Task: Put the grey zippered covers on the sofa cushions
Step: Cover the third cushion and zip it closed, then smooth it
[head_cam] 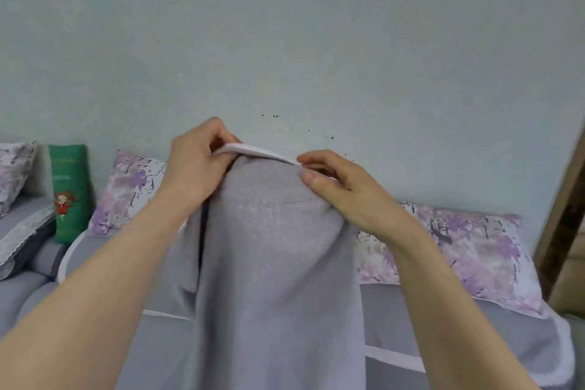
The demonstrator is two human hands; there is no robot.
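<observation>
Left hand (193,165) and right hand (335,187) each pinch the grey cover's (272,263) raised top edge.

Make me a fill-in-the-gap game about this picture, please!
1. The left hand and right hand both pinch the top edge of the soft grey fabric cover, which is trimmed with ____ piping.
2. The tall printed cushion with a cartoon girl on it is ____.
3. The floral patterned pillow beside the right arm has ____ flowers.

Missing words: white; green; purple.
</observation>
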